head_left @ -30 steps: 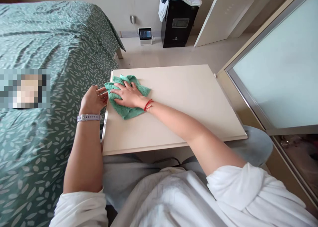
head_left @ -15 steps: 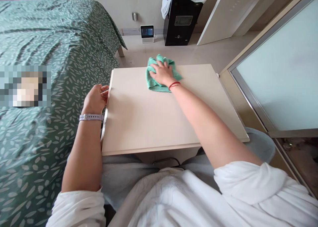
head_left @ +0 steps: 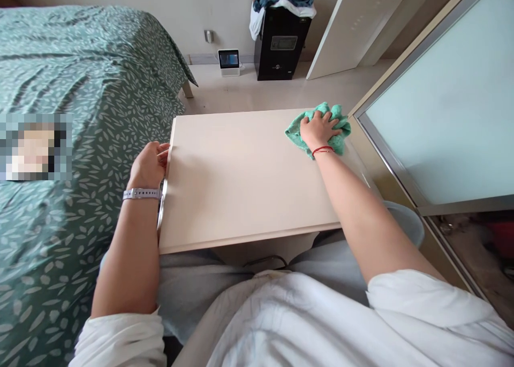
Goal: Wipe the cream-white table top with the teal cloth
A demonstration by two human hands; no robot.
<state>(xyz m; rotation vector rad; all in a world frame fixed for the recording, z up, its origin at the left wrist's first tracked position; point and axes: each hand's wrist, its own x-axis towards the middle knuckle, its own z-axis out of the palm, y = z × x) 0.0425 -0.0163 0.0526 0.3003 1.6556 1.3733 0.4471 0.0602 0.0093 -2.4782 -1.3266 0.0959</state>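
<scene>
A pale cream tabletop (head_left: 241, 180) lies across the middle, above my knees. Near its far right corner, a crumpled green cloth (head_left: 296, 133) is under my right hand (head_left: 319, 129), whose fingers are spread and press on it. My left hand (head_left: 149, 165) is at the left edge of the tabletop, its fingers curled against the side; the fingertips are partly hidden by the edge.
A bed with a green leaf-patterned cover (head_left: 92, 158) runs along the left. Beyond the tabletop are a small screen (head_left: 229, 60), a black cabinet (head_left: 281, 48) with clothes on top and a white door (head_left: 349, 30). A frosted sliding panel (head_left: 445, 99) stands at the right.
My right hand and the green cloth have moved right along the far side of the tabletop to its far right corner. My left hand stays at the left edge. The view has shifted slightly.
</scene>
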